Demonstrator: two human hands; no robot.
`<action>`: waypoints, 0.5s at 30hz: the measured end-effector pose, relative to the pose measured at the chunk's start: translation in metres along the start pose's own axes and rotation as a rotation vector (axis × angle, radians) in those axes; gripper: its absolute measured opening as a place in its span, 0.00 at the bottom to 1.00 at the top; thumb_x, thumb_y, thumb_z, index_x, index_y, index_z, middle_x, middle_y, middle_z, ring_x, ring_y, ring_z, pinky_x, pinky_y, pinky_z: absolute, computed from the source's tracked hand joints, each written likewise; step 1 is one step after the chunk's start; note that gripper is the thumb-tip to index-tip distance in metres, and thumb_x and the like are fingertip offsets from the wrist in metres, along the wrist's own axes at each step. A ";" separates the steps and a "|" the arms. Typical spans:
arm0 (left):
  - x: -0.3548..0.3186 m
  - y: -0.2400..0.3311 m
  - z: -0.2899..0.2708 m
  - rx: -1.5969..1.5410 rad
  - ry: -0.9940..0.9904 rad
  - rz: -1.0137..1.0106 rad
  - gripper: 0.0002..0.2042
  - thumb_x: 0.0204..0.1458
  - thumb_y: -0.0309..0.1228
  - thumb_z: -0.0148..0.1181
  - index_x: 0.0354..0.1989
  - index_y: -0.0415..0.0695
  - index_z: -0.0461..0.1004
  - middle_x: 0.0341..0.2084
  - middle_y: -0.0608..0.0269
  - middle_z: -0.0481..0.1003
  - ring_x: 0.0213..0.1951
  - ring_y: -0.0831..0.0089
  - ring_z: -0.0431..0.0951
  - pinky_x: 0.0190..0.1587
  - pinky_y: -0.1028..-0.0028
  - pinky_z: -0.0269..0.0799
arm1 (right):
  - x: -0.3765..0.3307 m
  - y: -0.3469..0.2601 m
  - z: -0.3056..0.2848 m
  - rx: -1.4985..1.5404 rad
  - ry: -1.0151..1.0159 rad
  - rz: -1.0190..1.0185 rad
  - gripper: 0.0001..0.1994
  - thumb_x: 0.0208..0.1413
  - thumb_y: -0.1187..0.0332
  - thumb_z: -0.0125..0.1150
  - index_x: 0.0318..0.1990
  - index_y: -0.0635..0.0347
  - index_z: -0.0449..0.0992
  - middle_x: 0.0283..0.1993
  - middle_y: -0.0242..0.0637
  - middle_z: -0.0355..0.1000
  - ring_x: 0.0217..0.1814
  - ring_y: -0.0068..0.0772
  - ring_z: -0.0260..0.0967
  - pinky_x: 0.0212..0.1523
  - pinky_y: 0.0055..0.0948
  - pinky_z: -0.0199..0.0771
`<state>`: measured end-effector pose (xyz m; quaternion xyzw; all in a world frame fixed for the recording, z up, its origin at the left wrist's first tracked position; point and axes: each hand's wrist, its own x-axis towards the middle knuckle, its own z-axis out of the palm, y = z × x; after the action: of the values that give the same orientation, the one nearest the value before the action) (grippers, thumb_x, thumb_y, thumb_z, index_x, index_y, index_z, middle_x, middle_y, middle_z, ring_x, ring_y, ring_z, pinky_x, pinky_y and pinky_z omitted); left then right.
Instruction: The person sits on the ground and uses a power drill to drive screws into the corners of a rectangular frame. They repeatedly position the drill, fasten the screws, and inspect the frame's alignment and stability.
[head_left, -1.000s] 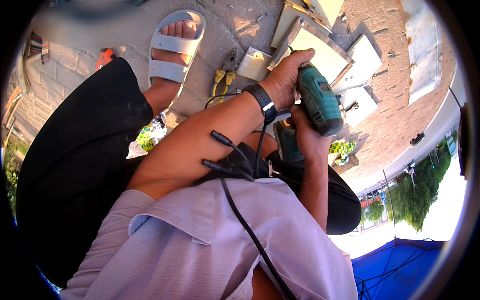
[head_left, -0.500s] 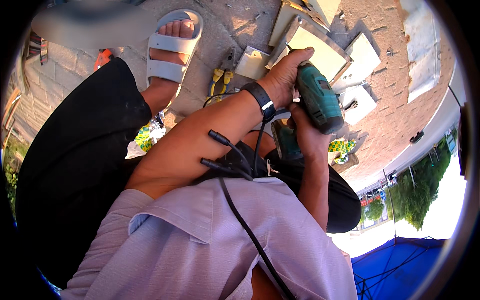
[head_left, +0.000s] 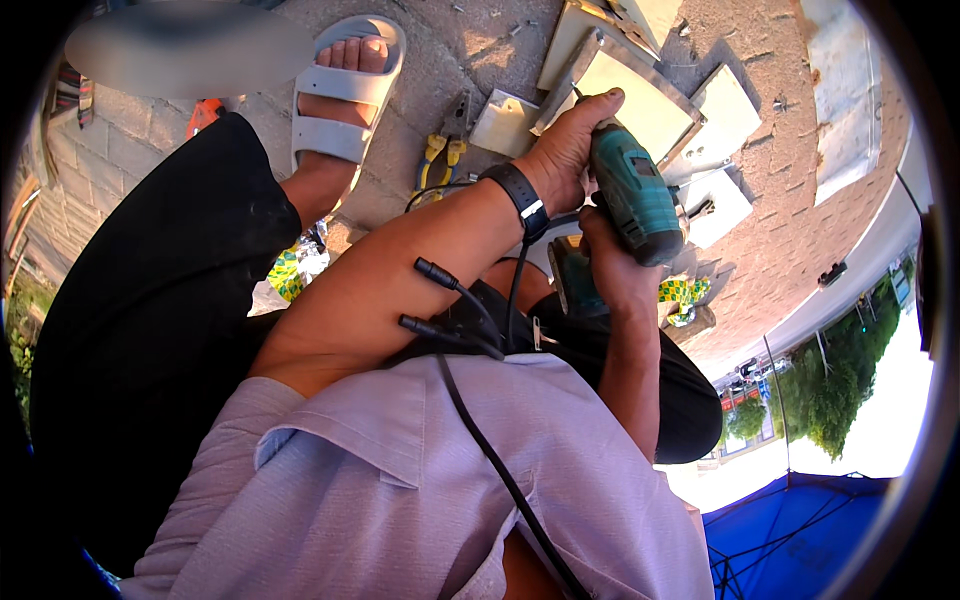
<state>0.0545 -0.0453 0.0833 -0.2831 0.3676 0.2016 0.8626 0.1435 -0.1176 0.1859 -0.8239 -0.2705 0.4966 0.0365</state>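
A teal and black cordless drill (head_left: 636, 190) points away from me over a pile of metal pieces. Its grip is in my right hand (head_left: 617, 265), which is closed around it, with the battery end (head_left: 575, 278) below. My left hand (head_left: 567, 150), a black watch on its wrist, is closed at the drill's front end, thumb lying across it. The left fingers are mostly hidden. Just beyond that hand is a pale rectangular metal box (head_left: 635, 95). A smaller pale metal piece (head_left: 504, 123) lies to its left.
Yellow-handled pliers (head_left: 438, 165) lie on the paving near my sandalled foot (head_left: 345, 95). More pale metal plates (head_left: 722, 115) lie to the right of the box. A sheet of metal (head_left: 845, 110) is at the far right. Black cables (head_left: 480, 430) hang across my shirt.
The drill and both hands have shifted very slightly left. Both hands keep their hold, and the metal pieces lie as before.
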 end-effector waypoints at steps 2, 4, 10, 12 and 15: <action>0.000 0.000 0.000 0.012 0.001 0.003 0.22 0.54 0.55 0.68 0.31 0.49 0.72 0.22 0.60 0.78 0.26 0.65 0.81 0.36 0.63 0.81 | 0.001 0.002 0.000 0.005 0.000 0.007 0.20 0.54 0.70 0.68 0.55 0.64 0.77 0.47 0.43 0.79 0.49 0.35 0.78 0.50 0.36 0.77; 0.001 0.000 -0.002 0.017 0.000 0.004 0.22 0.54 0.56 0.68 0.31 0.49 0.72 0.22 0.60 0.77 0.26 0.65 0.81 0.36 0.63 0.81 | 0.000 0.001 0.000 0.010 0.000 0.010 0.20 0.54 0.70 0.68 0.55 0.64 0.77 0.47 0.43 0.79 0.48 0.35 0.78 0.50 0.36 0.77; 0.004 -0.001 -0.003 0.022 0.011 0.020 0.23 0.54 0.57 0.67 0.31 0.49 0.72 0.22 0.61 0.77 0.26 0.66 0.80 0.37 0.63 0.81 | 0.002 0.000 -0.002 -0.030 -0.017 0.019 0.20 0.54 0.69 0.68 0.54 0.64 0.77 0.46 0.42 0.79 0.47 0.35 0.78 0.49 0.36 0.76; 0.005 -0.002 -0.004 0.039 0.011 0.029 0.23 0.55 0.57 0.67 0.31 0.49 0.72 0.22 0.61 0.77 0.26 0.67 0.80 0.37 0.63 0.80 | 0.003 0.003 -0.002 -0.019 -0.017 0.007 0.20 0.55 0.69 0.68 0.54 0.64 0.77 0.46 0.42 0.79 0.47 0.35 0.78 0.49 0.36 0.76; 0.003 0.000 -0.001 0.001 -0.002 0.005 0.22 0.55 0.57 0.66 0.30 0.49 0.72 0.22 0.61 0.77 0.26 0.66 0.80 0.36 0.63 0.80 | 0.005 0.005 -0.003 -0.022 -0.028 0.003 0.20 0.54 0.68 0.68 0.54 0.64 0.77 0.46 0.42 0.79 0.47 0.35 0.78 0.49 0.36 0.76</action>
<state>0.0559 -0.0459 0.0804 -0.2816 0.3673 0.2039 0.8627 0.1497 -0.1190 0.1816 -0.8176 -0.2752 0.5052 0.0227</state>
